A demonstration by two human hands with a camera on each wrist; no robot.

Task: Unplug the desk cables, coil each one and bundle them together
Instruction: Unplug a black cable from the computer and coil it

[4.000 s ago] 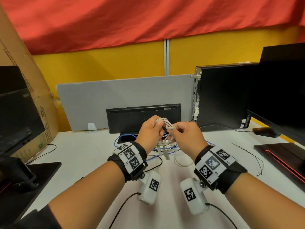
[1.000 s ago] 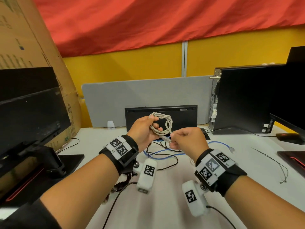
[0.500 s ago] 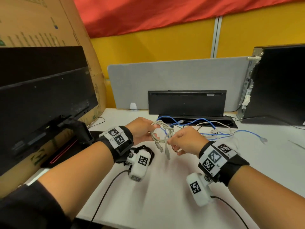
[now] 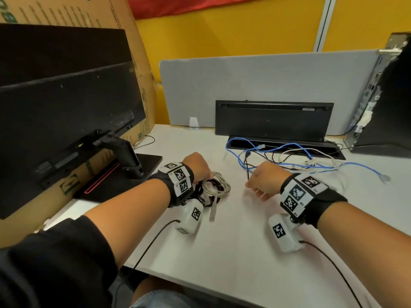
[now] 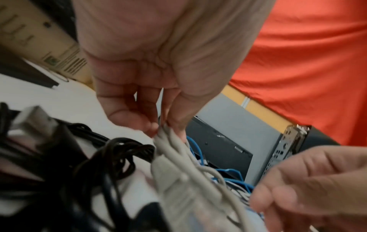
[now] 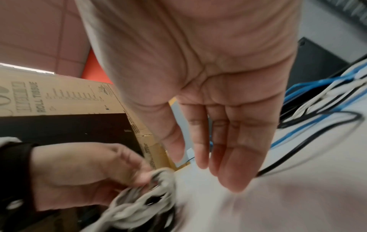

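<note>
A coiled grey cable lies on the white desk, on top of a coiled black cable. My left hand pinches the grey coil at its top between thumb and fingertips. The coil's plug end sticks out toward me. My right hand hovers to the right of the coil, fingers straight and holding nothing. Behind it, loose blue cable, white cable and black cable lie tangled on the desk.
A black monitor on its stand fills the left, with a cardboard box behind it. A black cable tray and grey divider stand at the back, a computer tower at far right.
The grey coil has come down from mid-air onto the black coil on the desk. My right hand has let go of the cable end and moved off to the right.
</note>
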